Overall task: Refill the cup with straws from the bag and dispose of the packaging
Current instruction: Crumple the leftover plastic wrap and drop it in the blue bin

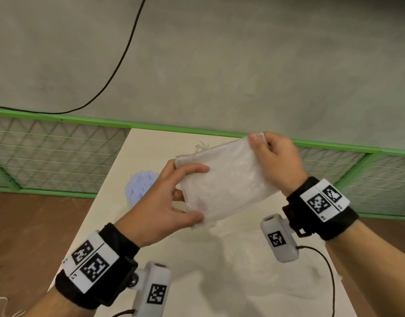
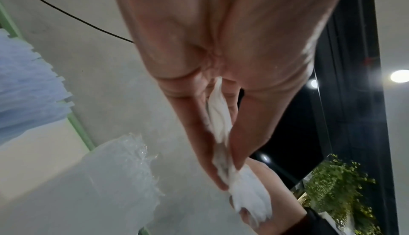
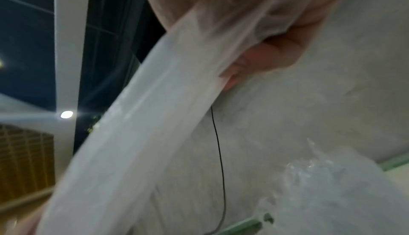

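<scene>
Our left hand (image 1: 167, 202) and right hand (image 1: 274, 161) gripping opposite ends of the plastic bag (image 1: 224, 181), held above the worktop (image 1: 219, 271), blue straws (image 1: 139, 186) beside.

A black cable (image 1: 119, 65) is seen hanging across the grey wall (image 1: 242, 65). A green-framed mesh fence (image 1: 48, 154) is set along the wall's foot, behind the white table (image 1: 219, 271). A leafy plant (image 2: 340, 191) is caught in the left wrist view.
</scene>
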A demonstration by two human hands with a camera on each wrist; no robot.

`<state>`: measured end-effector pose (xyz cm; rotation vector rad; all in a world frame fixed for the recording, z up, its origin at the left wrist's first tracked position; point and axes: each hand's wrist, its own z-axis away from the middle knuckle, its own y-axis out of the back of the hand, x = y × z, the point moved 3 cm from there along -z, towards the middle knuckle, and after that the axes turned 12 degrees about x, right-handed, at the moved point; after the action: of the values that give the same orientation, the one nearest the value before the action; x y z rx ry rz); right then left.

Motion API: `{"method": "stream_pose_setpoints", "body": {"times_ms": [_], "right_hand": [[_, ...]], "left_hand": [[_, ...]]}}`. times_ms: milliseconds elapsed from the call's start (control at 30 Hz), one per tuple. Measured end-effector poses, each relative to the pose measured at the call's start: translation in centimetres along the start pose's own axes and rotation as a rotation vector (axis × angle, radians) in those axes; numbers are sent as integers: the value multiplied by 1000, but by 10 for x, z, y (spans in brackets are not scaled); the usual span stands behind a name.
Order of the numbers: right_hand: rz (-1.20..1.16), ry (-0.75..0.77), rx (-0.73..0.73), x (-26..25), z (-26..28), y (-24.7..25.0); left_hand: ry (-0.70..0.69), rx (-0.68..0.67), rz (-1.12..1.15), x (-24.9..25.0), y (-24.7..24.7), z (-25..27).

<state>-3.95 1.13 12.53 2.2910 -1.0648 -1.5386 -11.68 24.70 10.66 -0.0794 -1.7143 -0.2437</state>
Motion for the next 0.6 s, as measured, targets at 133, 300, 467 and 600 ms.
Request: {"method": "stream_pose_setpoints", "body": {"times_ms": [133,300,467,600], "right_hand": [[-503,-463,85,-1,-6,7],[-1015,-789,-307,0,42,-8],[-942,-650,-353,-16,73,-37],[-790,-575,-454,-6,67,-22]], "left_hand": [[-27,47,27,-2,10,-1],[-136,291,167,-13,12,1],[-158,355,203,-19,-18,2],[-36,314,238,-18,9,5]]}}
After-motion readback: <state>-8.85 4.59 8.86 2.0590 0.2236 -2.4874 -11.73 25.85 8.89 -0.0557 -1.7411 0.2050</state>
